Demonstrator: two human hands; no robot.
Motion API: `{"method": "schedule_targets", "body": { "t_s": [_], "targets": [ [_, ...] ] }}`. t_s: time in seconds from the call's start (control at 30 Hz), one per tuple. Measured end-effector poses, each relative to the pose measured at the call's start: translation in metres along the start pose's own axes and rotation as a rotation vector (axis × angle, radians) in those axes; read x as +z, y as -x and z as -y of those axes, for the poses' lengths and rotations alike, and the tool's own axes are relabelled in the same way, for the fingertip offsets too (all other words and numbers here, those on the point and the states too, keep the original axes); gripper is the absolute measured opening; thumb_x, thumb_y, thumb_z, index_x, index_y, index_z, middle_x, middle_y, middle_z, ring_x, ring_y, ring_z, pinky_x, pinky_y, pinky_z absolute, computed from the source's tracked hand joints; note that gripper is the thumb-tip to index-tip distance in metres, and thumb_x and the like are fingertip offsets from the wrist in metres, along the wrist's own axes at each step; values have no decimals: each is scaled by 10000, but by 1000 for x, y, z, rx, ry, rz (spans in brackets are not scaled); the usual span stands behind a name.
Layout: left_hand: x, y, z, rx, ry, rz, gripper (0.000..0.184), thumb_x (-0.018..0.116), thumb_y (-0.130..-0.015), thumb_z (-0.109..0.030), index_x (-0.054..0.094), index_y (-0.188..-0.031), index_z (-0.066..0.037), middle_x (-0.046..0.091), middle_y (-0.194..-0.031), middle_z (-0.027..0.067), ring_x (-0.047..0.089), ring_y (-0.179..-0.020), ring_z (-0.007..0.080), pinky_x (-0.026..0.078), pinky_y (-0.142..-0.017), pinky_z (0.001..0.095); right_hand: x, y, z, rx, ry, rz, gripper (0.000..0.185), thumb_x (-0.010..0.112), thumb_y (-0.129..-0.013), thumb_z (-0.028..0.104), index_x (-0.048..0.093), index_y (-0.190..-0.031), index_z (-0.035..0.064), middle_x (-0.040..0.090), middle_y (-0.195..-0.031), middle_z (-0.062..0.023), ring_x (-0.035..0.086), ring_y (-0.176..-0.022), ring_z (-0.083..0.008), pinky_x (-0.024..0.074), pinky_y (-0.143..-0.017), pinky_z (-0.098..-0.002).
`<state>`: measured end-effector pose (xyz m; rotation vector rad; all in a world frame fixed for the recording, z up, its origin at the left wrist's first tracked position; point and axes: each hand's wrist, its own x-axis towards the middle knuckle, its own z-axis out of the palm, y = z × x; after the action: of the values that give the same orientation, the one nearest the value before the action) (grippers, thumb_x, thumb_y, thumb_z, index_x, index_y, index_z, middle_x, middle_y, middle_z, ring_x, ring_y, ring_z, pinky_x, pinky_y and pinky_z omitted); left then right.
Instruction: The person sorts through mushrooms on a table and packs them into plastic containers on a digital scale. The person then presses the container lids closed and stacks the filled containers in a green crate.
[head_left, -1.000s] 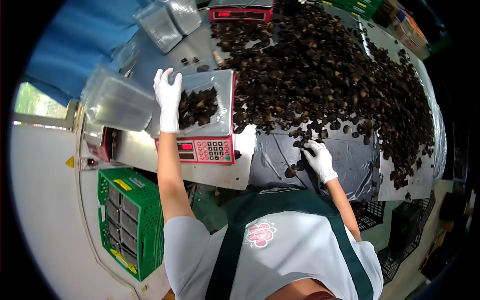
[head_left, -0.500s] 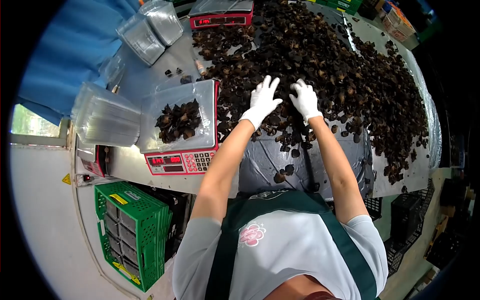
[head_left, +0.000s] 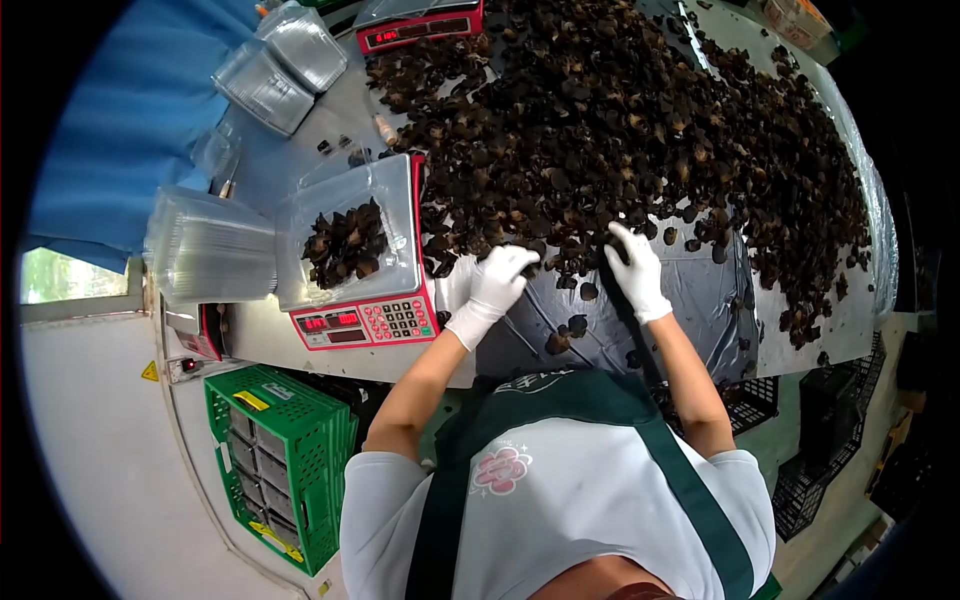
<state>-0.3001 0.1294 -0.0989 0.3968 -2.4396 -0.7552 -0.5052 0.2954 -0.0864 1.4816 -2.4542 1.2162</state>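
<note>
Metal table (head_left: 345, 105): dark pieces (head_left: 620, 130) just beyond left grip (head_left: 497, 282) (curled, hold unclear) and right grip (head_left: 640, 275) (spread).

What looks like a food-packing workroom: a broad counter (head_left: 255, 345) heaped with dark, mushroom-like pieces (head_left: 620, 120), with red digital scales (head_left: 365, 322) and stacked clear plastic tubs (head_left: 213, 245) at left; green crates (head_left: 285, 410) stand low at near left, black crates (head_left: 815, 475) at right.
</note>
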Motion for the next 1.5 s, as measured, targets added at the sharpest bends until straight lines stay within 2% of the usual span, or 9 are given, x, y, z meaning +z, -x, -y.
{"method": "schedule_targets", "body": {
  "t_s": [0.17, 0.3, 0.43, 0.63, 0.9, 0.97, 1.1, 1.33, 1.5],
  "targets": [
    [-16, -48, 21, -317, -309, -95, 355, 674, -736, -168, 616, -1085, -132, 576, -1129, 85, 512, -1051, 292, 429, -915, 427, 28, -63, 4, 16, 148, -46, 511, 720, -774, 247, 553, -1238, 114, 587, -1159, -115, 588, -1007, -289, 516, -838, -385],
    [-14, -68, 21, -565, -485, 139, 524, 689, -788, -384, 580, -1242, -146, 395, -1404, 120, 427, -1213, 325, 401, -978, 476, 36, -84, 21, 62, 249, 377, 366, 745, -739, 261, 633, -1043, 90, 538, -1219, -97, 570, -1011, -320, 529, -813, -425],
    [-8, -30, 13, -262, -348, 102, 363, 654, -673, -63, 640, -1032, -114, 576, -1165, 101, 534, -1042, 304, 461, -871, 405, 38, -45, 23, -169, 104, 214, 97, 657, -783, 121, 624, -863, 77, 641, -981, -49, 608, -852, -261, 525, -723, -356],
    [5, 27, -13, 111, -134, 0, 288, 583, -647, 26, 659, -888, -111, 628, -1021, 74, 580, -913, 264, 455, -767, 363, 10, 6, 28, -75, -69, 130, 253, 676, -789, 99, 635, -1039, 83, 663, -1038, -70, 627, -912, -243, 511, -804, -321],
    [-4, 1, -3, -154, -63, -171, 431, 567, -608, 27, 642, -1013, -99, 619, -1005, 110, 551, -995, 305, 451, -882, 398, 35, -28, 31, 6, 53, 160, 510, 753, -739, 207, 575, -1197, 72, 529, -1316, -130, 579, -1083, -304, 495, -900, -364],
    [-2, -1, -1, -144, -161, -146, 436, 563, -609, 21, 633, -1023, -98, 615, -987, 101, 548, -975, 306, 452, -863, 403, 37, -33, 39, 11, 163, 368, 411, 726, -750, 175, 600, -1124, 62, 562, -1266, -133, 591, -1047, -312, 505, -877, -365],
    [4, 17, -12, -72, -88, -15, 416, 532, -608, 79, 646, -971, -90, 603, -968, 125, 570, -910, 312, 488, -812, 382, 37, -16, 30, -116, 56, 204, 193, 682, -758, 108, 617, -934, 64, 641, -1104, -95, 617, -989, -266, 513, -826, -359],
    [16, 35, -52, -267, 308, -8, 335, 572, -699, 75, 645, -1002, -48, 639, -977, 104, 628, -896, 275, 508, -817, 331, -12, 29, 25, 276, -192, 118, 205, 706, -801, 93, 640, -975, 7, 690, -973, -127, 677, -897, -227, 512, -827, -292],
    [15, 17, -60, -1096, 1658, 78, 215, 590, -861, -106, 629, -1067, -59, 656, -963, 32, 626, -815, 150, 504, -703, 257, -10, 32, 44, 437, -357, 62, 212, 684, -827, 153, 644, -974, 6, 695, -972, -128, 680, -880, -203, 509, -809, -293]
  ]
}}
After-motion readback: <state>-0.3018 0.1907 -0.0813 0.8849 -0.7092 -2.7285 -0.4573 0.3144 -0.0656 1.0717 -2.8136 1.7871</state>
